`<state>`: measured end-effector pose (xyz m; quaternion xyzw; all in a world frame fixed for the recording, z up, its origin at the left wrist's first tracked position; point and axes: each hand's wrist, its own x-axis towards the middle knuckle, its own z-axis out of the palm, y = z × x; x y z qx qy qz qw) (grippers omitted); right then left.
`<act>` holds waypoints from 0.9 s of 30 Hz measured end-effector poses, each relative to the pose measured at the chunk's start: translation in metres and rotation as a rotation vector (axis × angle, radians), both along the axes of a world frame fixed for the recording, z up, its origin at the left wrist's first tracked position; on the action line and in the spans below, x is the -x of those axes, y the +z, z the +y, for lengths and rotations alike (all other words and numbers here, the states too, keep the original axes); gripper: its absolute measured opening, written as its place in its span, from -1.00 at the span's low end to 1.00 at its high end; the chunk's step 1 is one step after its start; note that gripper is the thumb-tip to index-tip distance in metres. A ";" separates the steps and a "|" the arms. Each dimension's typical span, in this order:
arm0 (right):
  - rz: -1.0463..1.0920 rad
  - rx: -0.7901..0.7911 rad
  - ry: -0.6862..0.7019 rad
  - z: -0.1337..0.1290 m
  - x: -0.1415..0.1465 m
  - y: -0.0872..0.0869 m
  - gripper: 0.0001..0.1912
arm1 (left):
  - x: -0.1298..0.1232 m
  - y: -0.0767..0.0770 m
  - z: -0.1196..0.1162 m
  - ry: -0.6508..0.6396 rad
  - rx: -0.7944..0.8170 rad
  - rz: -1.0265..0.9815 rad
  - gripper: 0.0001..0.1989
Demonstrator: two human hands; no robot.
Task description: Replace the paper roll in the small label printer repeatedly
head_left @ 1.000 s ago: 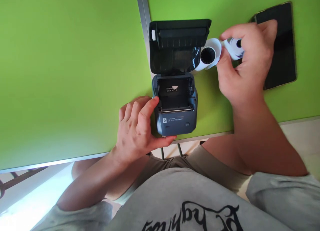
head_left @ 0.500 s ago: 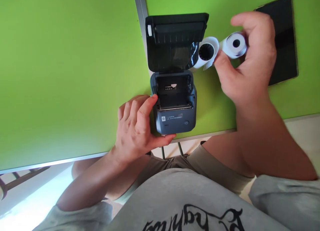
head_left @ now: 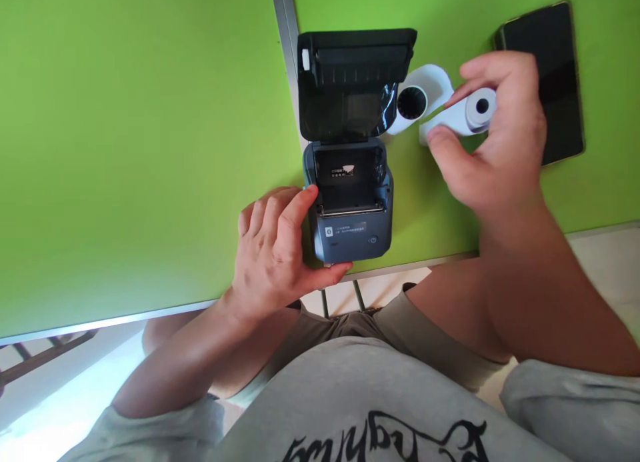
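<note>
A dark blue-grey label printer (head_left: 353,242) sits near the table's front edge with its black lid (head_left: 345,112) flipped up, baring its hollow paper bay. My left hand (head_left: 273,249) grips the printer's left side, index finger on its rim and thumb along the front. My right hand (head_left: 505,135) is curled around a small white paper roll (head_left: 457,119), the thumb at its lower end and a finger along its upper side. Just left of that lies a wider white paper roll (head_left: 437,82) with a black ribbed core, its outer paper loose, partly behind the lid.
Behind my right hand lies a black tablet or large phone (head_left: 563,95), partly covered by the hand. A grey metal strip (head_left: 286,35) crosses the green table (head_left: 140,149). The table's front edge runs just before my lap.
My right hand and the small roll have moved slightly down, and its side shows more. The thumb has come away from the wider roll's loose paper. My left hand keeps its grip on the printer.
</note>
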<state>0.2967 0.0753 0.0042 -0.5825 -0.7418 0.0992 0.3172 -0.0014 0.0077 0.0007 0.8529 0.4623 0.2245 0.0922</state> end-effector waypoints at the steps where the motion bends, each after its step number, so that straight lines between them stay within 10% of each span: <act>1: -0.023 -0.024 -0.019 0.000 -0.001 -0.001 -0.46 | 0.000 0.000 0.000 0.002 -0.001 0.000 -0.06; 21: -0.111 0.036 -0.144 -0.002 -0.004 -0.001 -0.54 | 0.000 -0.001 0.000 -0.003 0.004 -0.008 -0.02; 27: 0.165 -0.019 -0.106 0.002 -0.010 0.004 -0.44 | 0.000 -0.001 0.000 0.005 0.032 -0.011 -0.01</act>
